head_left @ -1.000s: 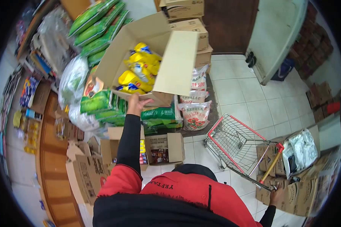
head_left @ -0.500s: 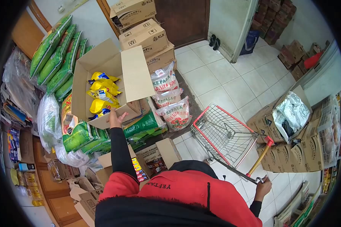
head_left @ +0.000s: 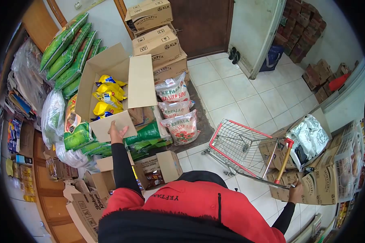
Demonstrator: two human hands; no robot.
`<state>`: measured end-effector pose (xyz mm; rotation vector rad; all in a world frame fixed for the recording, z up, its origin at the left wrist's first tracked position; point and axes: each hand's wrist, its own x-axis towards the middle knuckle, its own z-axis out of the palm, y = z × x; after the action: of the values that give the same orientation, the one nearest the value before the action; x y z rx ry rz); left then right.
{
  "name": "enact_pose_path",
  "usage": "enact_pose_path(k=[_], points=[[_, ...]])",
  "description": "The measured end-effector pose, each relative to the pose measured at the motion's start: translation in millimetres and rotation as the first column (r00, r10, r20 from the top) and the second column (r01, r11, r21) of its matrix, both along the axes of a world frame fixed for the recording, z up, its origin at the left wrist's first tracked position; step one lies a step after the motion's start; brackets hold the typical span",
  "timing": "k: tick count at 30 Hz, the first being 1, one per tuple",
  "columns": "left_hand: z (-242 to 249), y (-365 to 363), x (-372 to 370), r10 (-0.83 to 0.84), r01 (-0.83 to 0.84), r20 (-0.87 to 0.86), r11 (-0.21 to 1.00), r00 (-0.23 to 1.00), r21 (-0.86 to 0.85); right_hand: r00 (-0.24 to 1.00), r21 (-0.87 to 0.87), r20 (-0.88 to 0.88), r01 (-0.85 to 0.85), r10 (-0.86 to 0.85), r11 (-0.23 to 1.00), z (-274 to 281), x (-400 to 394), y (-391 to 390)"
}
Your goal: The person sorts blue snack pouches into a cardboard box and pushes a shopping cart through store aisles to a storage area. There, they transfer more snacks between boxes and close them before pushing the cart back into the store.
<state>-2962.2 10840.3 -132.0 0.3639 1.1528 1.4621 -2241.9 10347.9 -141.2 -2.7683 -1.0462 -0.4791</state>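
Observation:
My left hand (head_left: 117,131), fingers spread, rests against the near flap of an open cardboard carton (head_left: 141,81). Inside the carton lie several yellow and blue plastic packs (head_left: 110,95). The carton sits on stacked green sacks (head_left: 78,135). Over on the right, my right hand (head_left: 296,192) is closed around the metal frame of a shopping cart (head_left: 247,152), near the lower end of its yellow handle (head_left: 284,164). The cart has a wire basket with a red rim, and no goods show in it.
White sacks (head_left: 179,125) stand beside the carton, with stacked brown boxes (head_left: 158,46) behind. Open boxes (head_left: 170,166) lie near my body. Boxes topped by a silver bag (head_left: 310,133) stand right of the cart. Sandals (head_left: 234,55) lie by the doorway on the tiled floor (head_left: 243,87).
My right hand and the cart have moved right and the cart has turned. The carton's near flap is now more spread out under my left hand. The whole view has shifted slightly.

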Motion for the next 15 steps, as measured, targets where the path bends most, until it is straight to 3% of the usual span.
enact_pose_path(k=[2,4,6,7,8,9,10,12,14,15], points=[[25.7,-24.6,44.2,0.236,-0.292,-0.279,0.939,0.931,-0.180,0.998,0.050,-0.063,0.010,-0.007,0.999,0.4,-0.6,-3.1],[24.7,-48.5,76.7,0.194,-0.245,-0.302,0.959,0.933,-0.141,0.978,-0.157,-0.205,-0.061,0.028,0.986,2.4,-2.7,-11.0],[24.9,-73.0,117.7,0.298,-0.346,-0.454,0.938,0.840,-0.024,0.857,-0.027,-0.464,-0.268,0.226,0.963,19.6,-17.6,-14.7],[0.6,-76.9,121.4,0.285,-0.333,-0.449,0.942,0.847,-0.029,0.784,0.072,-0.552,-0.295,0.284,0.953,31.3,-29.2,-13.4],[-38.1,-75.5,117.6,0.345,-0.389,-0.634,0.918,0.692,0.075,0.698,0.176,-0.626,-0.308,0.348,0.935,42.5,-39.5,-10.1],[-66.5,-79.2,118.5,0.397,-0.415,-0.776,0.889,0.491,0.192,0.630,0.163,-0.682,-0.364,0.371,0.917,54.6,-46.1,-4.5],[-79.9,-89.7,133.7,0.387,-0.403,-0.777,0.896,0.495,0.190,0.555,0.158,-0.736,-0.417,0.388,0.895,61.8,-50.1,-1.3],[-103.5,-112.8,180.1,0.259,-0.268,-0.952,0.940,0.162,0.210,0.369,0.297,-0.786,-0.479,0.497,0.826,45.2,-47.9,0.2],[-133.0,-134.6,209.5,0.022,0.012,-0.966,1.000,0.256,0.026,0.337,0.310,-0.821,-0.414,0.460,0.856,46.7,-58.2,6.9],[-166.8,-144.5,214.0,-0.120,0.136,-0.978,0.986,0.169,-0.097,0.328,0.332,-0.825,-0.378,0.460,0.864,51.9,-61.6,14.8]])
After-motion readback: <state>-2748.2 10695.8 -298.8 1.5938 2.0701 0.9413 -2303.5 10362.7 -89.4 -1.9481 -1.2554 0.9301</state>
